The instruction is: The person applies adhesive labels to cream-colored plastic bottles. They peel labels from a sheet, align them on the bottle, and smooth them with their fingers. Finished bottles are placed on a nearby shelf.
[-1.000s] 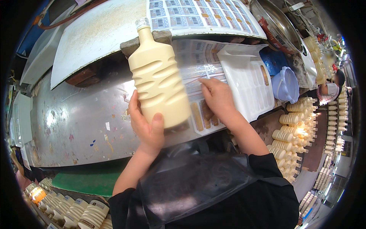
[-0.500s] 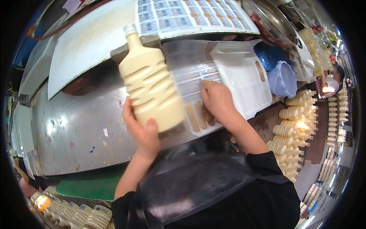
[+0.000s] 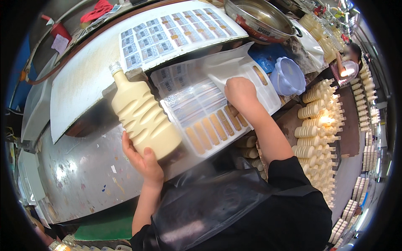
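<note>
My left hand (image 3: 146, 164) is closed around the lower end of a cream-coloured bottle (image 3: 144, 113) with slanted wavy grooves. The bottle lies tilted, its capped or clear-tipped neck pointing up and left, past a brown block (image 3: 109, 88) at the white board's edge. My right hand (image 3: 241, 94) has its fingers curled in at the edge of a folded-back white sheet (image 3: 222, 69). Underneath lies a label sheet (image 3: 197, 106) with bluish strips and a row of brown-gold strips (image 3: 213, 127). The fingertips are hidden, so whatever they pinch cannot be made out.
A white board (image 3: 88, 79) with a printed label sheet (image 3: 167, 35) stands beyond the metal tabletop (image 3: 79, 167). At the right are a metal basin (image 3: 261, 19), a lilac bucket (image 3: 289, 77) and rows of cream bottles (image 3: 312, 146). Another person (image 3: 347, 65) is at the far right.
My right hand has moved rightward across the labels to the white sheet's edge, exposing more brown-gold strips. My left hand keeps hold of the bottle. The whole view has shifted.
</note>
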`<state>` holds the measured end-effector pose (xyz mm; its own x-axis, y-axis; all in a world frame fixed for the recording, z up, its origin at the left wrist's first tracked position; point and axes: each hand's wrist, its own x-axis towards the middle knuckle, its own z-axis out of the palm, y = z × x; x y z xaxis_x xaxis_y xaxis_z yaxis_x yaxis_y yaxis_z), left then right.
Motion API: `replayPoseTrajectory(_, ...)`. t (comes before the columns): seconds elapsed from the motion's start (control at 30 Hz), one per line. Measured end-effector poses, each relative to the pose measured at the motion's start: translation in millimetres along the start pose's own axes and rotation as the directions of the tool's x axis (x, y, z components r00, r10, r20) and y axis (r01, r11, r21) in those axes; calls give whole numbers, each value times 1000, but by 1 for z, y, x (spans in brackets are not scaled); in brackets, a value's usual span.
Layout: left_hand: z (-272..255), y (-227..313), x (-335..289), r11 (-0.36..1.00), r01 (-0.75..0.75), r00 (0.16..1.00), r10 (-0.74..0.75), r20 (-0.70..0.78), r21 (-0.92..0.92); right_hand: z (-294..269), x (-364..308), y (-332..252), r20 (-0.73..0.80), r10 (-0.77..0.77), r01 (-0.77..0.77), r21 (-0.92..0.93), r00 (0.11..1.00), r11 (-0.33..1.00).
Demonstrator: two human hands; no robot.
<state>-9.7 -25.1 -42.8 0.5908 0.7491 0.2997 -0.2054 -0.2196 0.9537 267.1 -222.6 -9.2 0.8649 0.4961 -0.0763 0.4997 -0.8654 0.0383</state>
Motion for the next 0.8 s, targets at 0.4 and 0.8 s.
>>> replayPoseTrajectory(0.4, -3, -2, 0, 995, -46, 999, 47, -6, 87, -73, -14, 70, -61, -193, 182, -153, 979, 971)
replayPoseTrajectory(0.8, -3, -4, 1, 998, -46, 999, 46, -4, 30, -110, -63, 161, -525, -41, 54, 9, 850, 999)
